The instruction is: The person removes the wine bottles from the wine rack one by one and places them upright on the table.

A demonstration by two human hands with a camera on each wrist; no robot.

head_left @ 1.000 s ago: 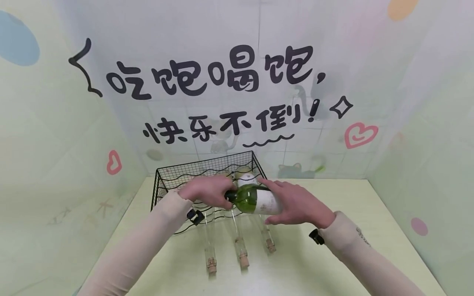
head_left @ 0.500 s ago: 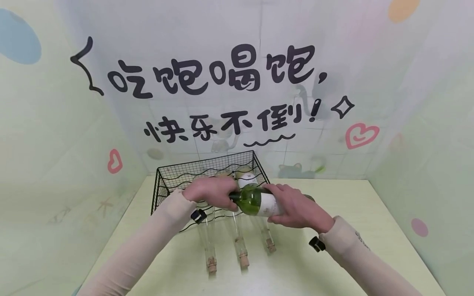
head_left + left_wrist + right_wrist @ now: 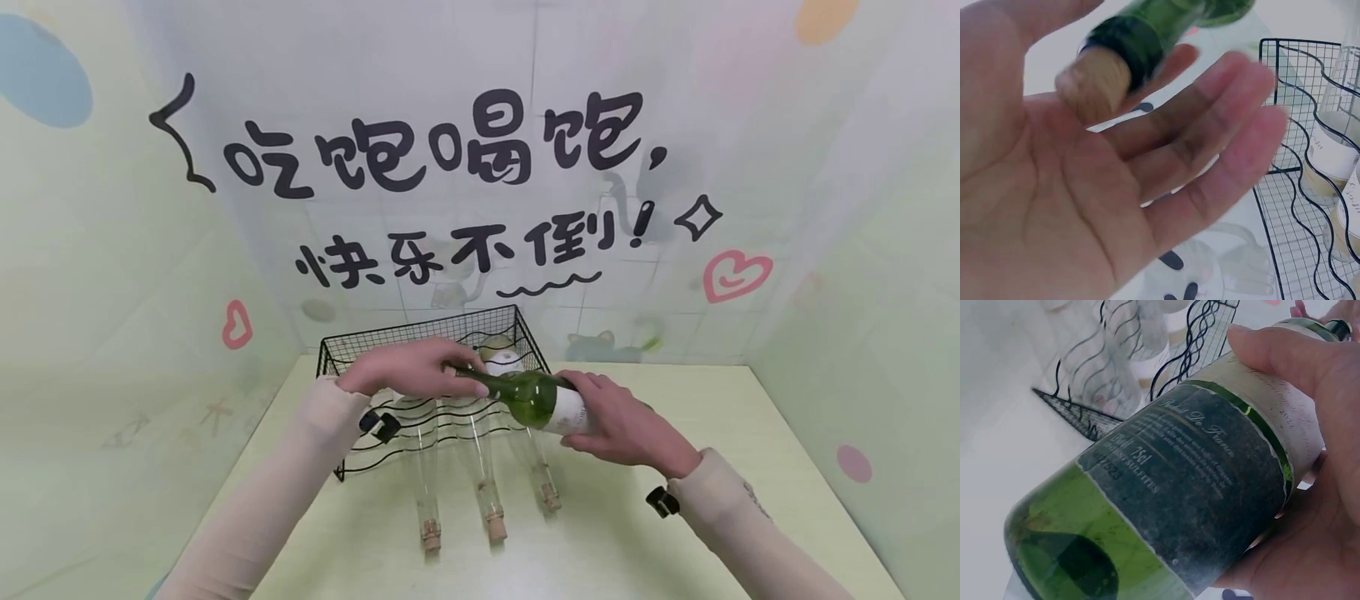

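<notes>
My right hand (image 3: 622,425) grips a green glass wine bottle (image 3: 534,400) around its labelled body. The bottle lies nearly level above the rack, its neck pointing left and its base to the right. In the right wrist view a dark back label faces the camera. My left hand (image 3: 412,367) is at the neck end, palm spread and fingers loosely extended. In the left wrist view a cork (image 3: 1094,87) in the bottle's mouth sits close to the palm, between thumb and fingers; whether they touch it I cannot tell.
Beneath the hands stands a black wire rack (image 3: 360,337) with wavy bars. Three clear corked bottles lie in it, their necks (image 3: 426,492) pointing toward me over the pale table (image 3: 675,533). Printed walls (image 3: 847,350) enclose the back and sides.
My left hand has loosened from the neck and moved up and left, uncovering more of it. My right hand and the bottle have shifted slightly to the right.
</notes>
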